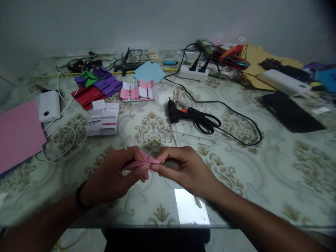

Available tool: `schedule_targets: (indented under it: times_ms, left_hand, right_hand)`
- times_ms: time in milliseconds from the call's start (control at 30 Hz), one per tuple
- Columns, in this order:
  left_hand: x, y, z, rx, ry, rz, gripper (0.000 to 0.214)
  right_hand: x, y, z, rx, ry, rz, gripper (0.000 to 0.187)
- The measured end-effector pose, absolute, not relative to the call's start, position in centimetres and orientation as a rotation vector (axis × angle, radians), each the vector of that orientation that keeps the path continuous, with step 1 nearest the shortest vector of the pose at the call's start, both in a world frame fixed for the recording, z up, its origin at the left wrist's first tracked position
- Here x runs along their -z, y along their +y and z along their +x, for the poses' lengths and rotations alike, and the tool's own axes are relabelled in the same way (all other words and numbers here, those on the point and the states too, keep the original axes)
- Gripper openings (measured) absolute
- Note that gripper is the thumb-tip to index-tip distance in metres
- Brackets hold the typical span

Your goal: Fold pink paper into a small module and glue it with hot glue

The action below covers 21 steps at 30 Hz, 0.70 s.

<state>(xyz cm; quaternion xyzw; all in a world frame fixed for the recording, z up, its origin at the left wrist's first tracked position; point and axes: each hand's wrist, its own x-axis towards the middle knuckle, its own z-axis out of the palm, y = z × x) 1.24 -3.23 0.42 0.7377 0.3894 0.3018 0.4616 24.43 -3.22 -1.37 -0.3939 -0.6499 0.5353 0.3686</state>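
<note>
A folded piece of pink paper is pinched between both hands above the table's front part. My left hand grips its left side, thumb below and fingers on top, hiding part of it. My right hand pinches the right-hand tip between thumb and forefinger. Behind the hands lie folded white paper pieces and a row of pink and white folded pieces. A black glue gun and scissors rest beyond my right hand.
Pink sheets, a white power bank and its cable lie left. Purple folded papers and light-blue sheets sit farther back. A power strip feeds a black cord looping right, near a dark phone-like slab.
</note>
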Motion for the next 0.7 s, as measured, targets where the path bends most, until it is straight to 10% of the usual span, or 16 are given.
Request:
schedule_targets:
  times_ms: [700]
  left_hand:
    - [-0.40,-3.18,1.48,-0.843,1.048,1.721,0.013]
  right_hand:
    - [1.19,-3.17,24.42,-1.330,-1.639,-1.024,0.034]
